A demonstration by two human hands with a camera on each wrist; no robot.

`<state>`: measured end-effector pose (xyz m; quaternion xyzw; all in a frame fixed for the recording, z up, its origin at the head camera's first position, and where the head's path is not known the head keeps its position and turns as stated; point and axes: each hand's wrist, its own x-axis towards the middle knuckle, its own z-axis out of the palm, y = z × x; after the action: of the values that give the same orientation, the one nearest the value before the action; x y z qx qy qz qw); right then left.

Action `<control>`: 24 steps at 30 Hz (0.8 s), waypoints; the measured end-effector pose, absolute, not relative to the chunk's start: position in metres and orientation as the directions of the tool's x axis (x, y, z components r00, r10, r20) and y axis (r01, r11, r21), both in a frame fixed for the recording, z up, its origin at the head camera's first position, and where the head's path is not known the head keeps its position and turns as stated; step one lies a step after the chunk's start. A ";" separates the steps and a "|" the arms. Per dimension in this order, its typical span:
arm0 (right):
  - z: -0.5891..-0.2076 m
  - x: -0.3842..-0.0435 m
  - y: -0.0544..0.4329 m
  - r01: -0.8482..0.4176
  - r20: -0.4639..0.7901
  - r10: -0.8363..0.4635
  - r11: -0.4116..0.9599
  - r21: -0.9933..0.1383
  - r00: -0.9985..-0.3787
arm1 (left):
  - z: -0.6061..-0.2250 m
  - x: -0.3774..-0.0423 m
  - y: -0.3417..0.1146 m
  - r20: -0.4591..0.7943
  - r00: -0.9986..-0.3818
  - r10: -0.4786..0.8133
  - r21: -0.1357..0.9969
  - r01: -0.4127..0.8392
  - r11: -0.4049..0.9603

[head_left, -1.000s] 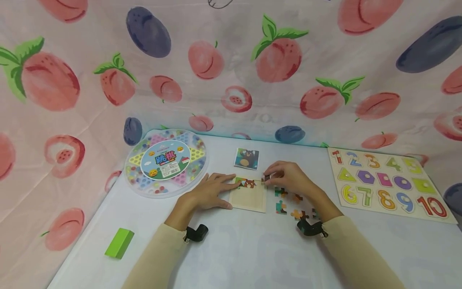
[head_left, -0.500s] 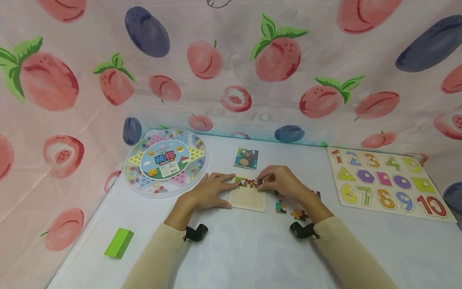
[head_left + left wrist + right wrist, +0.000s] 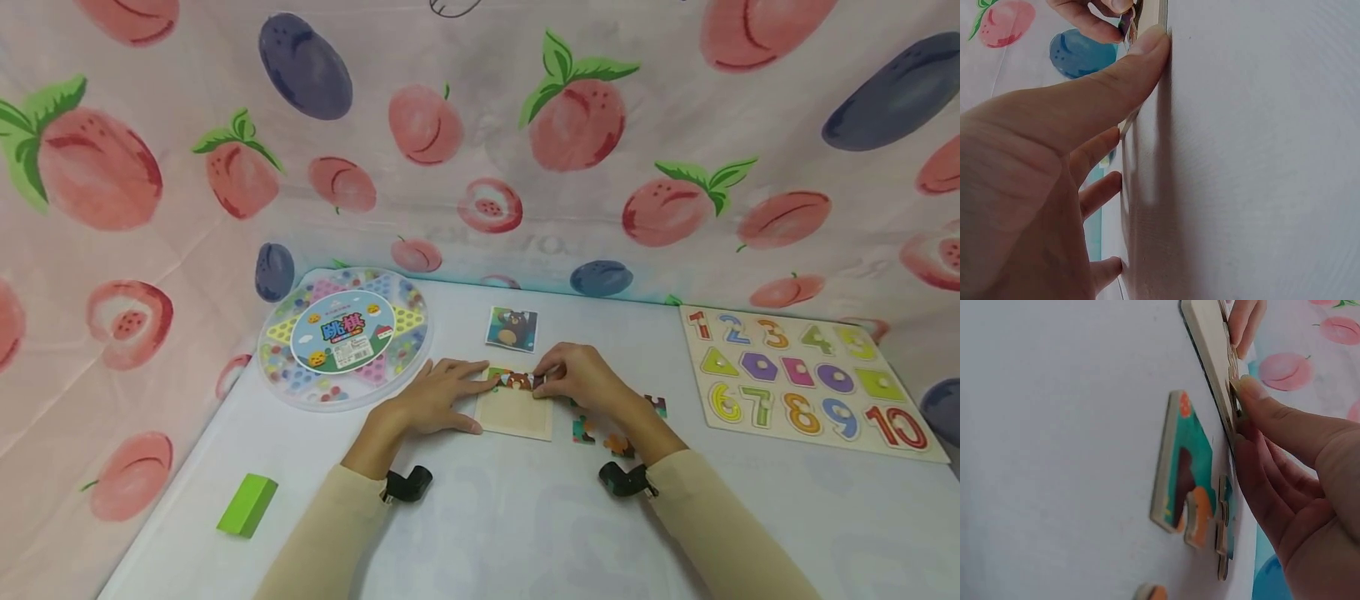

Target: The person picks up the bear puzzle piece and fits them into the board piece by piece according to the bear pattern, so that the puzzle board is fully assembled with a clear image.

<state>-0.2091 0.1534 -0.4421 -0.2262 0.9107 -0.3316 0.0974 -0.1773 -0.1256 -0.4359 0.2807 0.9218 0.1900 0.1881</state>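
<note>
Wooden jigsaw tray (image 3: 513,417) lies flat at the middle of the white tabletop (image 3: 487,533), between the two hands. Fitted puzzle pieces (image 3: 517,381) showing part of a brown bear line its far side; bare wood shows across the near part.

Left hand (image 3: 431,396): fingers spread, forefinger touching the pieces at the far left of the tray, thumb at its left edge towards the near corner. Right hand (image 3: 588,382): thumb and fingers pinch a dark puzzle piece (image 3: 538,381) at the far right corner of the tray; whether it is fully seated cannot be determined.

Loose puzzle pieces (image 3: 582,430) lie just right of the tray, some partly hidden by the right hand and forearm. Bear picture card (image 3: 512,328) is located just beyond the tray on the far side. Round Chinese checkers set (image 3: 343,331) sits far left; green block (image 3: 247,505) near left. Number-and-shape board (image 3: 806,385) lies far right. Fruit-print cloth (image 3: 480,125) hangs behind the tabletop.
</note>
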 end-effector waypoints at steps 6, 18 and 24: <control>-0.439 -0.209 0.151 -0.335 -0.054 -0.477 0.689 -0.643 -0.877 | -0.435 -0.177 -0.125 -0.248 -0.770 0.588 0.460 0.441 0.771; -0.441 -0.208 0.151 -0.328 -0.071 -0.453 0.735 -0.593 -0.889 | -0.436 -0.177 -0.124 -0.260 -0.770 0.583 0.453 0.435 0.778; -0.441 -0.209 0.152 -0.310 -0.093 -0.434 0.761 -0.570 -0.896 | -0.437 -0.177 -0.125 -0.251 -0.773 0.582 0.459 0.434 0.775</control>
<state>-0.2092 0.1521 -0.4415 -0.1994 0.9320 -0.2820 0.1100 -0.1773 -0.1247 -0.4368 0.2756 0.9220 0.1909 0.1934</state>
